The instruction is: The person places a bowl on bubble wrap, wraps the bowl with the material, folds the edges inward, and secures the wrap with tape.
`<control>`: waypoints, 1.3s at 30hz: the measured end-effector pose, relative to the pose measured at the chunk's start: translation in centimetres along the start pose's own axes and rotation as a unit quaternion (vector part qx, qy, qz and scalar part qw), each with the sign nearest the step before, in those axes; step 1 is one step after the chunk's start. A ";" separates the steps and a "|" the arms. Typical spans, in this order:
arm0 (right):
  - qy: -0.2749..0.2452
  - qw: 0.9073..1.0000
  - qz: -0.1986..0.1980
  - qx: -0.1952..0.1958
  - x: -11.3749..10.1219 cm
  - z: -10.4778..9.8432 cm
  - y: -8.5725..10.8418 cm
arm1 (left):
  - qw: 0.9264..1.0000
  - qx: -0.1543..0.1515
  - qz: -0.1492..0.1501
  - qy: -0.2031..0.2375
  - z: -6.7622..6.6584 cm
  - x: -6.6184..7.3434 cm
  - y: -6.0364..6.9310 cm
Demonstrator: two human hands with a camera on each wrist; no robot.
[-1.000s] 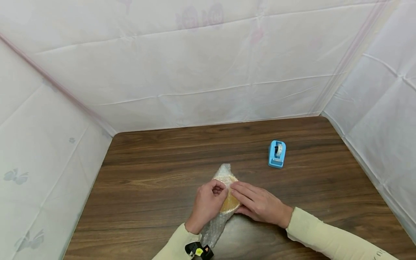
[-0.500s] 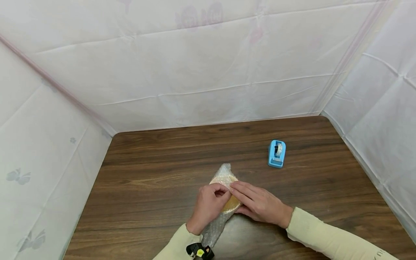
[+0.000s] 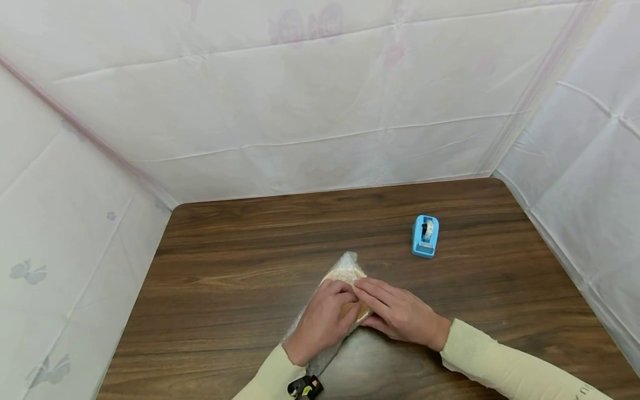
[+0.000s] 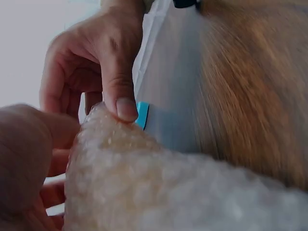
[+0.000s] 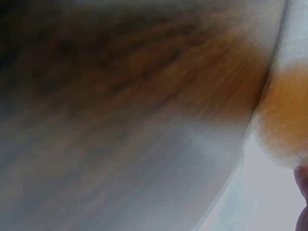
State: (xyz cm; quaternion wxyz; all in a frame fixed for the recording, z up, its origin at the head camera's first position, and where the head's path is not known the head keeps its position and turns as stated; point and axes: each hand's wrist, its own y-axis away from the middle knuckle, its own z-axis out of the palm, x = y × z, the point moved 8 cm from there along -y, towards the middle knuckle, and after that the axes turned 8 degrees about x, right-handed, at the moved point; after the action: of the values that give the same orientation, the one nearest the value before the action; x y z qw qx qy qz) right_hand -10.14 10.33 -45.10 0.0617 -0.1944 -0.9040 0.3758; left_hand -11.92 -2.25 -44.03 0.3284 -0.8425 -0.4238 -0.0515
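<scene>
A round, flat yellow-orange object [image 5: 286,113] shows through clear bubble wrap [image 3: 347,263] on the table's near middle; its exact kind cannot be told. My left hand [image 3: 322,318] lies over the wrap with fingers curled, pinching it near the middle of the round object. From the right side my right hand [image 3: 402,314] grips the wrapped edge, fingers on top and thumb at the near edge. In the left wrist view, the right hand's thumb [image 4: 120,91] presses the wrap close up. What lies beneath the left palm is hidden.
A blue tape dispenser [image 3: 425,238] with a roll of clear tape stands behind and right of the hands. White sheeting [image 3: 310,111] rises along the back and both sides of the brown wooden table [image 3: 225,250]. A black strap device [image 3: 305,387] sits by the left wrist.
My left hand's fingers have come down across the wrapped object, covering more of it, and the wrap's near part has shifted left. My right hand stays in place.
</scene>
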 end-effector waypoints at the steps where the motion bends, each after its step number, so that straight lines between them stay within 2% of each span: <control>1: 0.000 1.000 0.002 -0.003 0.0 0.0 0.0 | 1.000 -0.008 0.009 -0.008 0.0 0.1 0.1; 6: 0.001 1.000 0.009 -0.019 0.1 0.2 0.1 | 0.996 -0.046 0.053 -0.057 -0.1 0.7 0.7; 11: 0.013 1.000 0.004 -0.025 0.1 0.3 0.3 | 0.987 -0.075 0.094 -0.111 0.1 1.2 1.5; 16: 0.018 0.999 0.005 -0.035 0.1 0.5 0.4 | 0.983 -0.085 0.110 -0.119 0.2 1.3 1.9; 22: 0.019 0.999 0.004 -0.041 0.2 0.7 0.5 | 0.983 -0.085 0.113 -0.121 0.3 1.2 1.9; 34: 0.013 0.998 0.009 -0.062 0.4 0.9 0.5 | 0.983 -0.094 0.097 -0.121 0.2 1.0 2.0; 39: 0.020 0.997 -0.004 -0.068 0.3 1.0 0.6 | 0.987 -0.078 0.096 -0.101 -0.1 1.0 1.9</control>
State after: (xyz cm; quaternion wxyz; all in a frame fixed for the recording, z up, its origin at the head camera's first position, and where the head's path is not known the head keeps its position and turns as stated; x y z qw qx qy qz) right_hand -10.52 10.16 -46.26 0.0678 -0.2024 -0.9268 0.3090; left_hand -9.79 -2.45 -44.54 0.2207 -0.9032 -0.3668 0.0332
